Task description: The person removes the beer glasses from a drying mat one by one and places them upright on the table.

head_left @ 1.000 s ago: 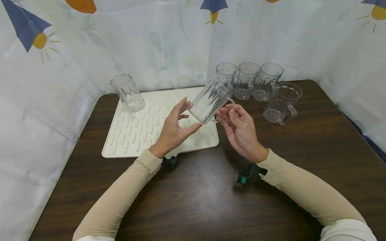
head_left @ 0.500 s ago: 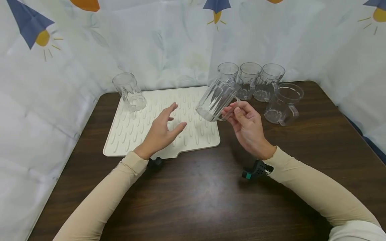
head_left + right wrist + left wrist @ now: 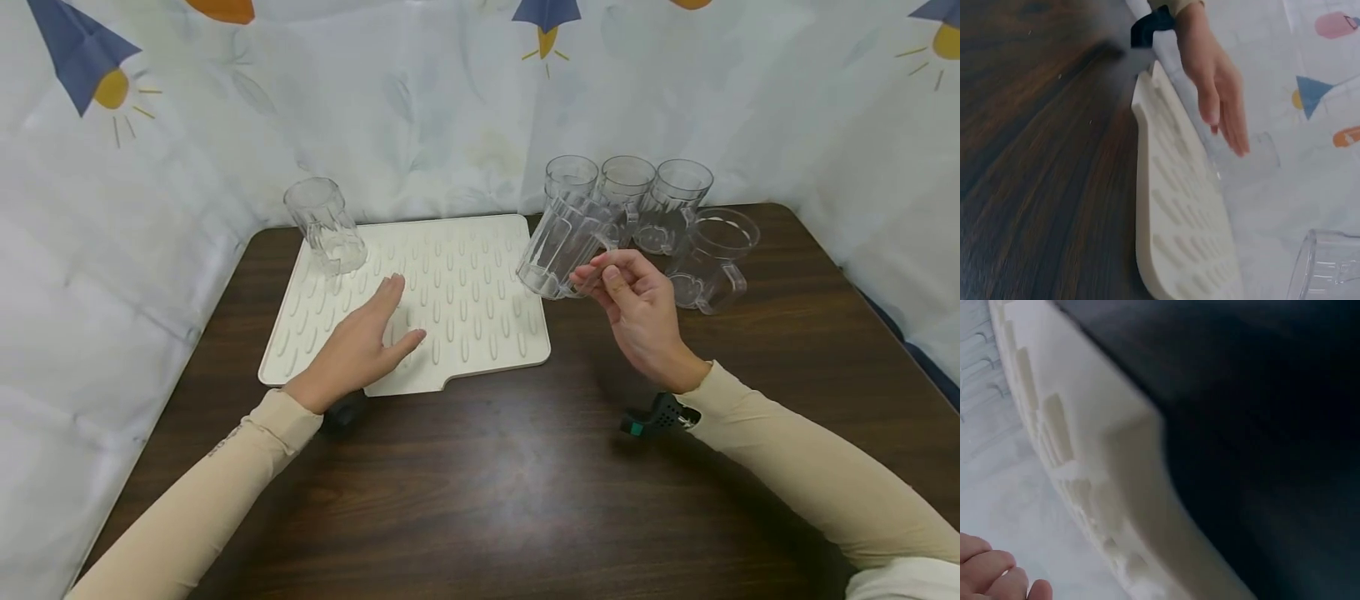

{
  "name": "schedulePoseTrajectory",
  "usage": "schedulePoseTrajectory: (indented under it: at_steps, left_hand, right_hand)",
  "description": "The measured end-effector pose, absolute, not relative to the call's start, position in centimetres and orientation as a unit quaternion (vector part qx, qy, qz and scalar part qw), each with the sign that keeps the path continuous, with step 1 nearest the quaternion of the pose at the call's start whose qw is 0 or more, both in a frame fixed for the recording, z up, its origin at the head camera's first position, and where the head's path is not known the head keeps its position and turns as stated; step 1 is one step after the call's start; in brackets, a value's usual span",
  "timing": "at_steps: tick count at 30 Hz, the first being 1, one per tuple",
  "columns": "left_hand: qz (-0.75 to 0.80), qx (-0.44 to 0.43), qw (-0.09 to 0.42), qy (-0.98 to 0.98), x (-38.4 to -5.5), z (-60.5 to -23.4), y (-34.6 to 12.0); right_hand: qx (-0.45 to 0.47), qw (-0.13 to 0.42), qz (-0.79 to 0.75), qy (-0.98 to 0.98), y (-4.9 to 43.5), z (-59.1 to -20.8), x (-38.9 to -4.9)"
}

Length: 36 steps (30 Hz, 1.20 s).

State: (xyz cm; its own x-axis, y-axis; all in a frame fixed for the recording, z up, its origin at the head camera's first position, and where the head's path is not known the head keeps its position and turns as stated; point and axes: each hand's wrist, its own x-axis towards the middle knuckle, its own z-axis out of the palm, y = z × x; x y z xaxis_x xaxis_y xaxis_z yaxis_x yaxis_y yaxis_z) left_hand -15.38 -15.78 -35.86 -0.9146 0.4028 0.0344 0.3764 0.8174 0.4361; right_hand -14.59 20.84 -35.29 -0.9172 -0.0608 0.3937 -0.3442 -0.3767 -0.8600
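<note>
By its handle, my right hand (image 3: 637, 304) pinches a clear ribbed mug (image 3: 558, 246), raised and tilted near the right side of a white drying mat (image 3: 472, 367). The right wrist view catches part of this mug (image 3: 1329, 269) at its lower right corner. Over the left part of the mat is my left hand (image 3: 360, 346), holding nothing, thumb apart from its straight fingers. That hand (image 3: 1213, 81) also shows from the side in the right wrist view. Its fingertips (image 3: 997, 575) appear low in the left wrist view, beside the mat's ridged edge (image 3: 1141, 462).
Another clear glass (image 3: 326, 225) stands on the mat's back left corner. Several clear mugs stand at the back right of the dark wooden table (image 3: 510, 483), the nearest mug (image 3: 712, 258) with its handle toward the front. A patterned white curtain (image 3: 420, 108) surrounds the table.
My left hand has come off the mug and drawn back to the left, over the mat. My right hand has carried the mug a little to the right, still by its handle.
</note>
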Motion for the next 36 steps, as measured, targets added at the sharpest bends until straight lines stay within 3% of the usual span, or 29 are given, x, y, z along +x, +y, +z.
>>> schedulePoseTrajectory:
  at_steps: [7, 29, 36]
  left_hand:
    - [0.171, 0.198, 0.031, 0.965, -14.8, -36.2, -18.2]
    - [0.121, 0.150, 0.104, 0.976, -13.0, -36.1, -23.9]
    - [0.117, 0.158, 0.102, 0.975, -12.7, -36.7, -24.9]
  right_hand:
    - [0.193, 0.104, 0.782, -0.583, 21.9, -35.8, -14.5]
    - [0.195, 0.163, 0.671, -0.696, 25.7, -37.6, -14.4]
    - [0.201, 0.182, 0.639, -0.719, 26.7, -38.0, -14.3]
